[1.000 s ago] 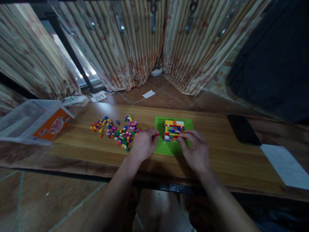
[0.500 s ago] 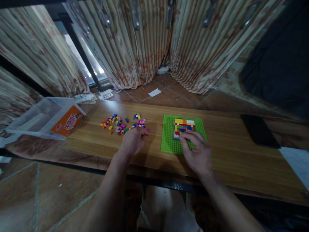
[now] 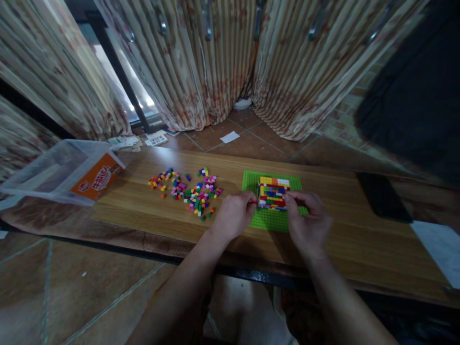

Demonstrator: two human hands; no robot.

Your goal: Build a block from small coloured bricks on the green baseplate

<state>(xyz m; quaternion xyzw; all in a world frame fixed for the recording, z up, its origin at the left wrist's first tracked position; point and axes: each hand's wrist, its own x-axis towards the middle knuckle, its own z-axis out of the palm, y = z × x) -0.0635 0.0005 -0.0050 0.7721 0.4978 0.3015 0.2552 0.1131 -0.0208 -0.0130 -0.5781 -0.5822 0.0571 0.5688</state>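
Note:
On the green baseplate (image 3: 260,220) stands a block structure (image 3: 273,194) of multicoloured bricks, with yellow, orange and white ones along its far edge. My left hand (image 3: 235,213) is at the structure's left side, its fingers pinched on a small red brick (image 3: 254,201). At the right side, my right hand (image 3: 311,220) has thumb and forefinger close together against the structure's edge; whether anything is between them is hidden. Left of my left hand lies a loose pile of small coloured bricks (image 3: 197,196) on the wooden table (image 3: 143,211).
A clear plastic box (image 3: 43,167) with an orange label stands at the table's left end. On the right lie a dark flat tablet-like object (image 3: 384,196) and a white sheet of paper (image 3: 436,244). Papers (image 3: 125,142) lie behind the box, near the curtains (image 3: 201,72).
My left hand has moved right from the brick pile to the structure, carrying the red brick. My right hand has shifted slightly right, from the structure's front to its right edge.

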